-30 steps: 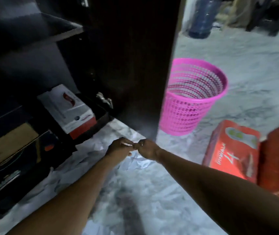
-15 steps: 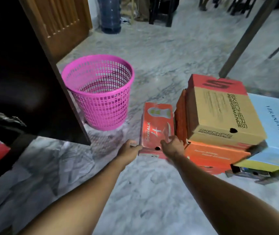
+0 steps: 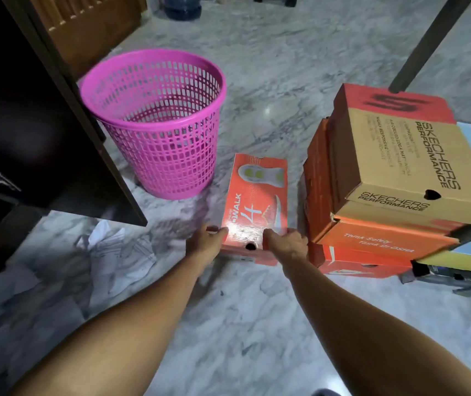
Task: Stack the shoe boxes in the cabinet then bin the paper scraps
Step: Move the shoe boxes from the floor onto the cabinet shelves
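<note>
Both hands clamp the near end of the orange GOwalk shoe box (image 3: 257,207), left hand (image 3: 207,242) and right hand (image 3: 284,245) at its corners. It lies just right of the pink basket (image 3: 154,124). Lift it level (lid looks loose-fitting), clear of the Skechers stack (image 3: 394,172).

Shoe box (image 3: 257,207) lies between bin (image 3: 154,124) and box stack (image 3: 394,181).

Glossy orange cardboard box (image 3: 257,207) under my grip, glare on lid. Pink basket (image 3: 154,121): perforated plastic. Floor (image 3: 257,81): polished marble. Crumpled paper scraps (image 3: 114,252), lower left.
</note>
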`<action>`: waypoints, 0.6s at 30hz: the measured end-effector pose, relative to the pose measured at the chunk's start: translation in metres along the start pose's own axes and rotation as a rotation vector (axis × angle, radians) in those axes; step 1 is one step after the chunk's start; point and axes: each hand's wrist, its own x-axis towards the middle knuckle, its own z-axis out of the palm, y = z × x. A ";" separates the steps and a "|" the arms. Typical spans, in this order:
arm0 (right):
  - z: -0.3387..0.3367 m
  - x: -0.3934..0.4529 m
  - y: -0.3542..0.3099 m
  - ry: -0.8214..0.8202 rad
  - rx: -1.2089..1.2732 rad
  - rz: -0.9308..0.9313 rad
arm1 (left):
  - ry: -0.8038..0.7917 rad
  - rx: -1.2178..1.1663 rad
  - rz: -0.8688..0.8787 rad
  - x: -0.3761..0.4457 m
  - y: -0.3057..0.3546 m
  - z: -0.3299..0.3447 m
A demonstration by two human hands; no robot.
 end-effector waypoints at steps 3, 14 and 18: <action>0.020 0.010 0.025 -0.171 0.363 -0.029 | -0.222 -0.103 -0.003 -0.004 -0.011 -0.006; 0.014 -0.123 0.029 0.048 0.383 -0.129 | -0.087 -0.103 0.149 -0.077 -0.023 -0.041; 0.006 -0.181 0.011 0.142 0.329 -0.124 | 0.046 -0.043 0.150 -0.113 -0.016 -0.076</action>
